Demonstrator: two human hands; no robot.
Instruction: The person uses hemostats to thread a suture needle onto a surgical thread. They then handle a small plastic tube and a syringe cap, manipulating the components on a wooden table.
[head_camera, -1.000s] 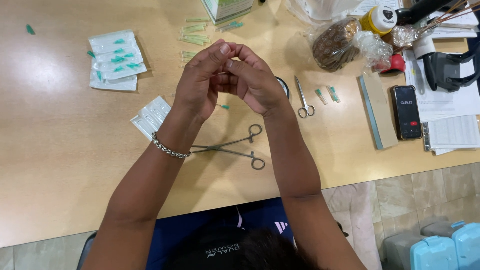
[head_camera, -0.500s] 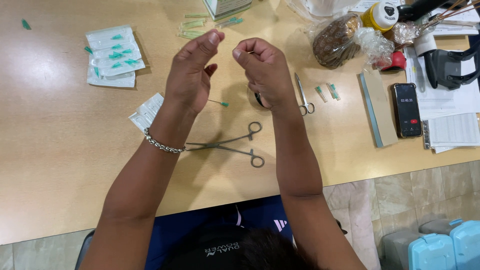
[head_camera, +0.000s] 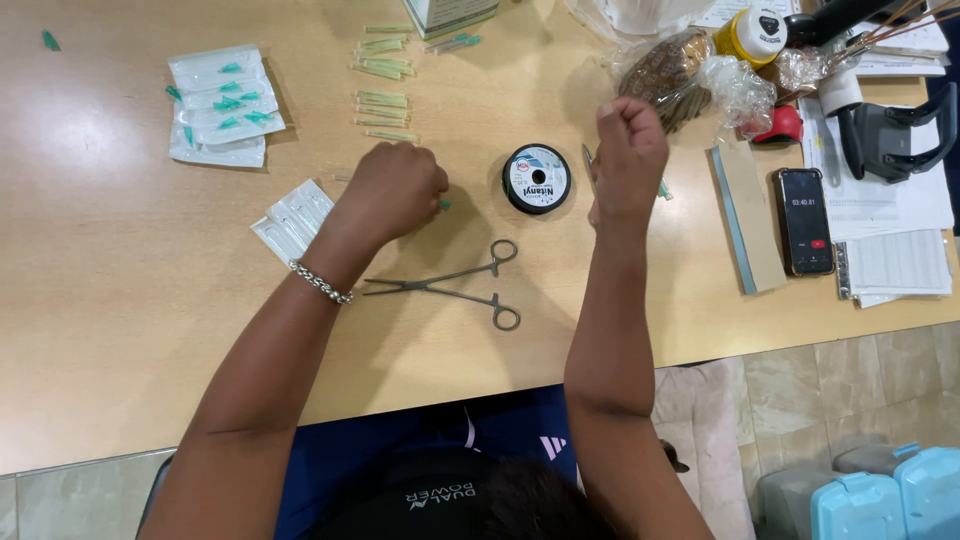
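My left hand (head_camera: 395, 190) is a closed fist low over the table, just left of a small green-hubbed needle (head_camera: 443, 204) lying there. My right hand (head_camera: 628, 150) is also clenched, raised to the right of a black spool of thread (head_camera: 537, 178). I see nothing held in either fist; any thread between them is too fine to tell. The tip of a small metal tool (head_camera: 588, 160) shows at the left edge of my right hand. Steel forceps (head_camera: 450, 285) lie shut on the table between my forearms. A beaded bracelet (head_camera: 320, 283) circles my left wrist.
White sterile packets (head_camera: 222, 105) and a flat packet (head_camera: 292, 218) lie at left. Several capped green needles (head_camera: 382, 98) sit at the back. A plastic bag (head_camera: 690, 75), a wooden block (head_camera: 750, 215), a phone (head_camera: 804, 220) and papers (head_camera: 890, 260) fill the right side.
My hands were together in front of me, then drew apart. The left dropped toward the table at left; the right moved right. The spool they covered now shows.
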